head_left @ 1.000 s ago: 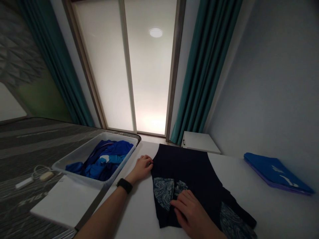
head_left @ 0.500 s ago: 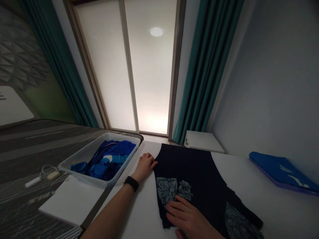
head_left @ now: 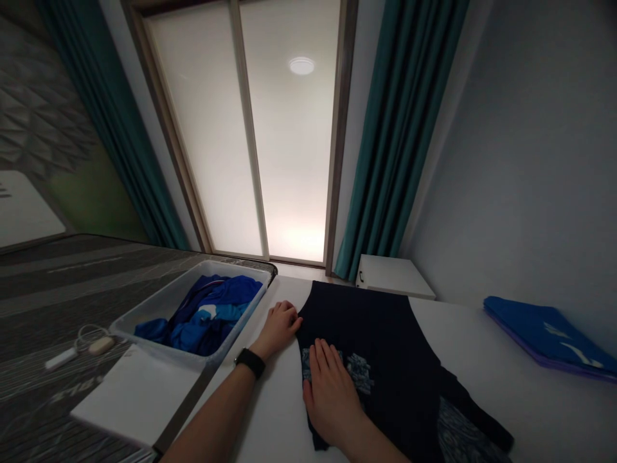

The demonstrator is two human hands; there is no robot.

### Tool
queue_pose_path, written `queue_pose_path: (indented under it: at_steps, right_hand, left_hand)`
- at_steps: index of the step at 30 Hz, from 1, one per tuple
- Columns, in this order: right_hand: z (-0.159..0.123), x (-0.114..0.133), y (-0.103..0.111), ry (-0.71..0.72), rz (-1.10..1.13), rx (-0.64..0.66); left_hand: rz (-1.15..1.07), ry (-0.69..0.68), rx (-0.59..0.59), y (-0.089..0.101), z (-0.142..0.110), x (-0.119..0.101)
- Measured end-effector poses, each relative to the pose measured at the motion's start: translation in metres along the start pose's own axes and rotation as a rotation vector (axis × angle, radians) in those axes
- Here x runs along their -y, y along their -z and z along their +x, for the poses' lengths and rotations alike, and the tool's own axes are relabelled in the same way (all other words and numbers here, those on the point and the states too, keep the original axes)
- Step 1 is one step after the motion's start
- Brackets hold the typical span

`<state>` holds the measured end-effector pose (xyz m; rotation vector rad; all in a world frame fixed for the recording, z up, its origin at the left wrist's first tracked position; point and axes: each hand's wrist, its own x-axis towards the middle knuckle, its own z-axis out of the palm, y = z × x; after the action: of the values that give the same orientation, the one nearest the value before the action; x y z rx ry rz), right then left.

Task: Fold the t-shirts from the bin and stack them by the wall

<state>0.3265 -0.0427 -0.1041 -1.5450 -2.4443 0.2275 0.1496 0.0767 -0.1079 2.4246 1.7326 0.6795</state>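
A dark navy garment (head_left: 385, 341) lies spread on the white table (head_left: 270, 411), with paisley-printed patches at its middle and lower right. My right hand (head_left: 330, 392) presses flat on it with fingers spread, covering most of the middle patch. My left hand (head_left: 279, 329) rests on the table with curled fingertips at the garment's left edge. Whether those fingers pinch the cloth is hidden. A black watch (head_left: 250, 363) sits on my left wrist.
A translucent plastic bin (head_left: 159, 289) holding crumpled blue clothes (head_left: 207, 318) stands beyond the table's left edge. A folded blue stack (head_left: 544, 334) lies at the far right. Behind stands a white cabinet (head_left: 395, 276). A white board (head_left: 135, 399) and a cable (head_left: 81, 350) lie lower left.
My right hand has moved up and left from the garment's lower edge onto the printed patch, and now lies flat on it. My left hand has barely shifted.
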Motion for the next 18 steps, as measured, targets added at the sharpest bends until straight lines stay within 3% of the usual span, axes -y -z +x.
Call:
queue_pose_path:
  at_steps: [3,8,12,18]
  right_hand:
    - [-0.003,-0.003,-0.008,-0.005,0.014,0.016]
    - [-0.005,0.001,-0.002,-0.016,0.003,0.052]
    - [-0.005,0.004,0.0,-0.027,0.003,0.045]
    - [-0.006,0.003,-0.002,-0.038,0.028,0.042]
  left_hand:
    - [0.005,-0.025,-0.015,0.004,-0.002,-0.007]
    - [0.021,-0.309,0.068,0.0,0.003,-0.021]
    - [0.1,-0.225,0.217,-0.007,0.014,-0.018]
    - [0.142,-0.204,0.234,-0.006,0.028,-0.016]
